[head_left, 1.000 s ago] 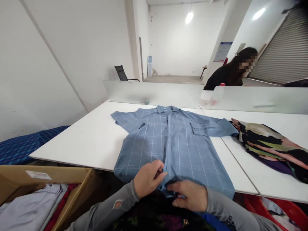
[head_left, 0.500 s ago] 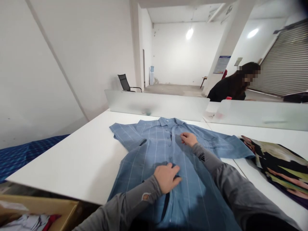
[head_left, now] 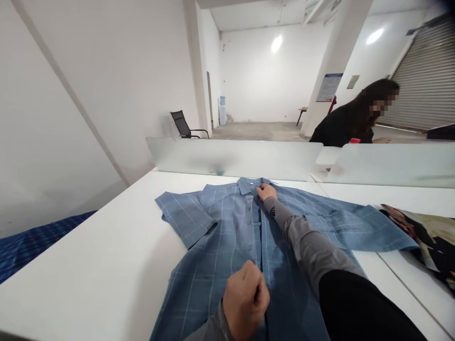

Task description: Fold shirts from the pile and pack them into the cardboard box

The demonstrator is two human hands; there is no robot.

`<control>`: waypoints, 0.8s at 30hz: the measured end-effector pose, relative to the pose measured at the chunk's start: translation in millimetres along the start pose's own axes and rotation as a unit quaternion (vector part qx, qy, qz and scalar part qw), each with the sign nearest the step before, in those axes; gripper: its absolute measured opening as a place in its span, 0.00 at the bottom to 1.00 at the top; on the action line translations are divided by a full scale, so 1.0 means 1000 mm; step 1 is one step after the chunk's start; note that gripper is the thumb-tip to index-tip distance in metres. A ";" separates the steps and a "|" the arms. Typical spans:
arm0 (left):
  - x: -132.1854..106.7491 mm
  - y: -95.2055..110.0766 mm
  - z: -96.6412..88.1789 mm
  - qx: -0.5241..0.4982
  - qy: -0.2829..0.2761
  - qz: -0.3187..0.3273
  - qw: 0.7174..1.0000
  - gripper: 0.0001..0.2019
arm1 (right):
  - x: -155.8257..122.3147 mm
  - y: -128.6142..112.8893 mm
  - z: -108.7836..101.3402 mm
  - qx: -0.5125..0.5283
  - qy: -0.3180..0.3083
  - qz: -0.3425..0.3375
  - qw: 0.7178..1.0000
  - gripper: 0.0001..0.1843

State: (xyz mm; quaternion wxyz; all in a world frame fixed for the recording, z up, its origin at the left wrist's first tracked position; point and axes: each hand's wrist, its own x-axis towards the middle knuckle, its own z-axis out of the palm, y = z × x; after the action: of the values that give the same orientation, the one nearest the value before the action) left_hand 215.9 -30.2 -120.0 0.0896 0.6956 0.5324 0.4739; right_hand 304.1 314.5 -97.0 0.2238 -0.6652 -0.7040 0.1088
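A blue checked short-sleeved shirt lies spread flat, front up, on the white table. My left hand is closed in a pinch on the shirt's button placket near the hem. My right hand reaches far forward, its fingers curled on the placket just below the collar. Both arms wear grey sleeves.
A frosted divider runs along the table's far edge. A dark patterned garment lies at the right. Another person in black sits behind the divider. A black chair stands by the wall. Blue fabric lies low at left.
My right hand has slid up the placket from mid-chest to the collar. My left hand stays pinched on the lower placket. The view has moved closer over the table.
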 end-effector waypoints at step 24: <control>0.063 -0.109 -0.140 0.411 -0.221 -0.177 0.867 0.18 | -0.005 -0.024 0.011 -0.041 0.046 0.017 0.998 0.19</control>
State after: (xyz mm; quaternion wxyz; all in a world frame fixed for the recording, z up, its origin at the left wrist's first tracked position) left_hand 37.5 14.0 -78.4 -0.0069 0.6501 0.7595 0.0222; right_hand 278.2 309.1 -97.0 0.2267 -0.6902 -0.6852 0.0534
